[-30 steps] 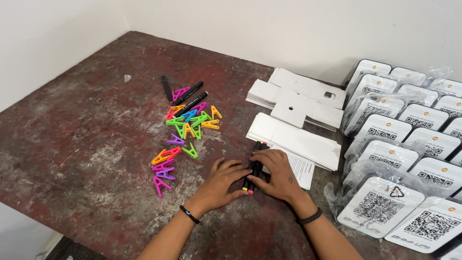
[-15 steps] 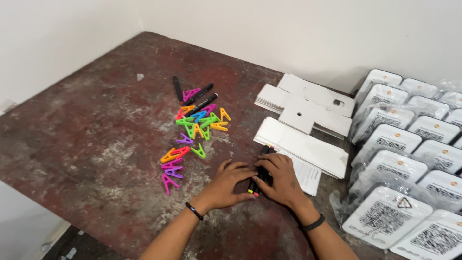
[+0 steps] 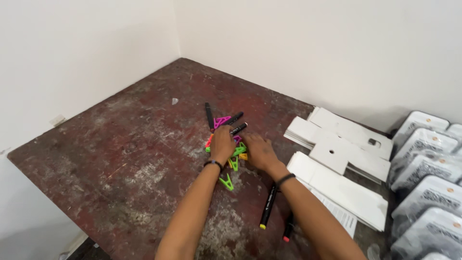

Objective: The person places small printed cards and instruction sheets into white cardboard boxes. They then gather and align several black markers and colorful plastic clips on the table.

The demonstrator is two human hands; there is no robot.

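clip pile: a heap of small coloured plastic clips (image 3: 237, 150), green, pink, purple and orange, lies near the middle of the table, now under both hands; half a second ago the hands were working nearer the person and the heap sat apart at about ten o'clock from them.
what that shift means: the markers worked on before are set down, and the hands have gone forward onto the clips.
left hand (image 3: 222, 142): palm down on the left part of the heap, fingers curled over the clips; whether it pinches one i cannot tell.
right hand (image 3: 257, 150): palm down on the right part of the heap, fingers reaching toward the left hand; its grasp is hidden too.
stray clip: one green clip (image 3: 226, 182) lies alone at six o'clock from the left hand, just beside the left forearm.
markers beyond: three black markers (image 3: 231, 120) lie at twelve o'clock from the hands, touching the heap's far edge.
markers near: a black marker with a yellow tip (image 3: 267, 208) and one with a red tip (image 3: 288, 230) lie by the right forearm.
cards: flat white cardboard pieces (image 3: 339, 149) at three o'clock, clear blister packs (image 3: 426, 159) beyond them.
table (image 3: 120, 159): worn dark red top, set in a room corner.
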